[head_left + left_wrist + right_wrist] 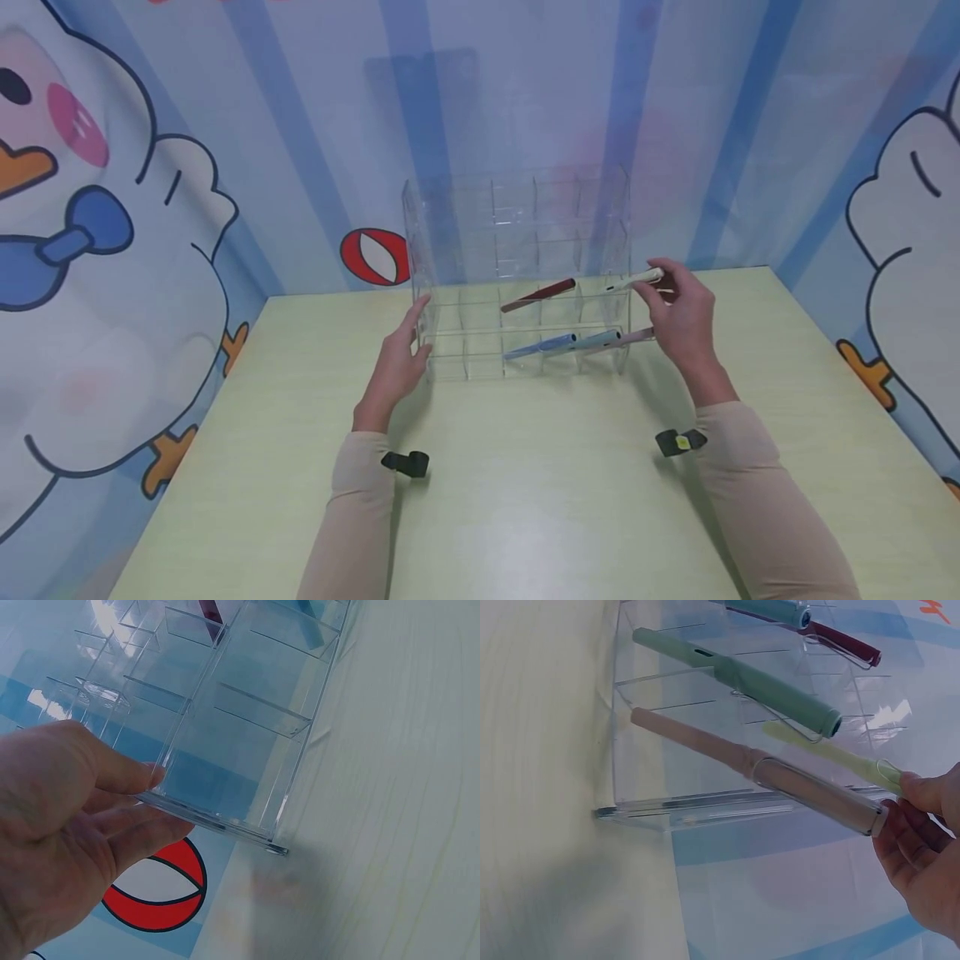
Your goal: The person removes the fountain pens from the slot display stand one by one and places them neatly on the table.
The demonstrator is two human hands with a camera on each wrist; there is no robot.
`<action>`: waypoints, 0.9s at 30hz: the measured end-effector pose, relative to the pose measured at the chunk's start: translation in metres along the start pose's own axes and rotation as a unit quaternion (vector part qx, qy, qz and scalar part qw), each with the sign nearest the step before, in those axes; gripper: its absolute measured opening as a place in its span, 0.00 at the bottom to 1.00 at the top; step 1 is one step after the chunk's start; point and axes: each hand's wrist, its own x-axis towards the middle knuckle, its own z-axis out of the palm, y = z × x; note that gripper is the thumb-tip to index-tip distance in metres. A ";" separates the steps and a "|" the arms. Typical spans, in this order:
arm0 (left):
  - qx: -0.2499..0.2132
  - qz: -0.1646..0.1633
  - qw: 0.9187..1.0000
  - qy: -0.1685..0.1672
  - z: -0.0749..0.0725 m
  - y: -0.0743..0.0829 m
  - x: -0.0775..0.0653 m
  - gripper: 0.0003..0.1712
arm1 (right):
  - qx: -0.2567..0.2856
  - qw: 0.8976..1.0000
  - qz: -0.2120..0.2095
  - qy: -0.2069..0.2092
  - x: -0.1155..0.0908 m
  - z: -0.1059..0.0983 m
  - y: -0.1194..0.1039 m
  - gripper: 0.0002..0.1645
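Observation:
A clear compartmented rack stands on the table near the back wall. My left hand grips its left side wall, thumb inside and fingers outside in the left wrist view. At the rack's right end, my right hand pinches the capped end of a pale yellow-green pen, which slants into an upper compartment. A dark red pen lies two compartments to its left. Along the lower front row lean a blue pen, a green pen and a dusty-pink pen, caps toward the right.
The pale wooden table extends in front of the rack. Behind it hangs a blue striped backdrop with cartoon ducks and a red-and-white ball picture. A black strap mount sits at each wrist.

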 end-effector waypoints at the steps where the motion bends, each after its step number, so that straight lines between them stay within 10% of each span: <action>1: 0.001 0.000 1.000 0.000 0.000 0.000 0.000 0.47 | 0.002 1.000 -0.003 0.004 0.000 -0.001 -0.001 0.18; 27: -0.001 0.001 1.000 -0.009 -0.003 0.002 -0.001 0.47 | 0.066 0.994 -0.041 0.071 0.005 -0.027 -0.034 0.21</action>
